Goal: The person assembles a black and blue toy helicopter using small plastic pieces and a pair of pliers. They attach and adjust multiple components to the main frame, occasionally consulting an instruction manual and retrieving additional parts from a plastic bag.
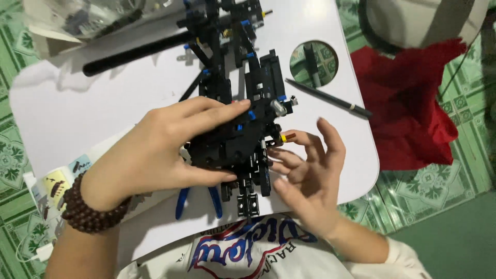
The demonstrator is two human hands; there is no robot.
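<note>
I see a white table [77,108] carrying the black brick-built model [237,129] at its middle. My left hand [170,150] clamps the model's body. My right hand [305,175] is open, fingers at its side near a small brown pin [290,136]. Blue-handled pliers [181,201] lie under it. The clear bag [93,15] holds loose parts, too blurred to tell.

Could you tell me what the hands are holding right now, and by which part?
The left hand clasps the black brick-built model around its near end; the right hand touches its side.
</note>
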